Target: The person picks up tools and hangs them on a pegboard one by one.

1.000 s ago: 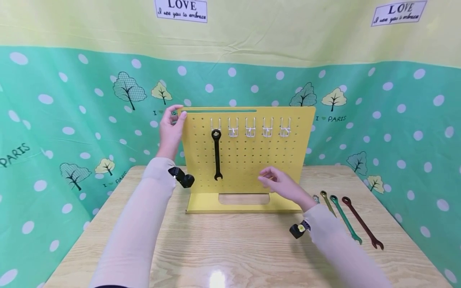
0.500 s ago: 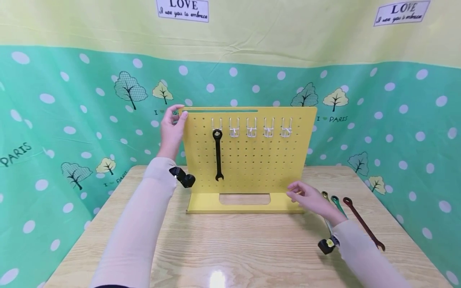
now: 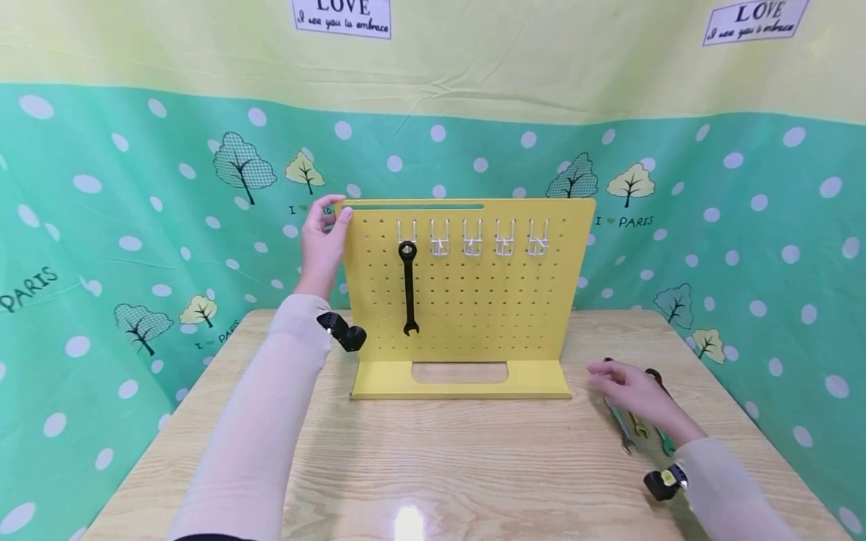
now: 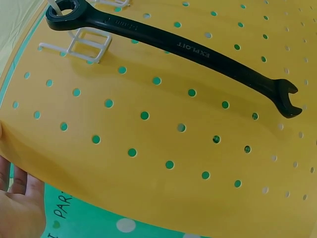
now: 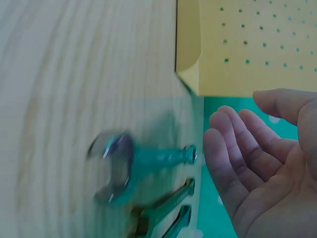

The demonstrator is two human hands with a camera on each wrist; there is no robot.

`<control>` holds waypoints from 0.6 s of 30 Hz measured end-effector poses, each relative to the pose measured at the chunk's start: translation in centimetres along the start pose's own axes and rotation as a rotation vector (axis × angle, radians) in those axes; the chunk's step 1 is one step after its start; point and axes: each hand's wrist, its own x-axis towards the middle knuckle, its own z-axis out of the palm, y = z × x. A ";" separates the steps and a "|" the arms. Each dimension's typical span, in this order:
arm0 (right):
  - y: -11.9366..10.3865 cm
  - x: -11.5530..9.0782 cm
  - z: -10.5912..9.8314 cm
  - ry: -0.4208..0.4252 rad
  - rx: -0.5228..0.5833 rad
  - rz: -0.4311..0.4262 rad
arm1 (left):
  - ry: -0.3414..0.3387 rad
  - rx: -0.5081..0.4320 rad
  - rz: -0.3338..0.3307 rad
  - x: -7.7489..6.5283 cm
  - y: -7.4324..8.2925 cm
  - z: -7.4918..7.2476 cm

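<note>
A yellow pegboard [image 3: 473, 308] stands upright on the table. My left hand [image 3: 321, 252] grips its upper left edge, thumb on the front and fingers behind. From the leftmost white hook hangs a black combination wrench [image 3: 409, 293], ring end up; the left wrist view shows its open end [image 4: 287, 96]. To the board's right, my right hand [image 3: 636, 394] hovers over the other wrenches with nothing in it, fingers loosely bent. Partly under it lie a silver wrench [image 3: 622, 433], a gold wrench [image 3: 639, 427], a green wrench [image 3: 666, 443] and a dark red wrench [image 3: 655, 375], mostly hidden.
Several white wire hooks [image 3: 472, 240] in a row along the board's upper part carry nothing. The board's yellow base [image 3: 386, 383] rests on the wooden table [image 3: 433, 458]. A green and yellow patterned cloth [image 3: 440, 150] hangs behind and at both sides.
My right hand has moved right and toward me, from in front of the board to over the wrenches. The left hand keeps its grip on the board, and the black wrench hangs as before.
</note>
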 end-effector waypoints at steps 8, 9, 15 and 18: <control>2.1 -0.5 -0.9 0.019 -0.036 0.021 | 0.001 0.000 0.000 0.0 0.0 0.0; 2.2 -0.5 -0.9 0.019 -0.046 0.028 | 0.000 -0.001 0.000 0.0 0.1 0.0; 2.8 -0.5 -1.2 0.029 -0.076 0.117 | 0.000 -0.004 -0.004 0.0 0.1 -0.1; 3.1 -0.4 -1.2 0.033 -0.099 0.134 | 0.001 -0.004 -0.010 0.0 0.1 -0.1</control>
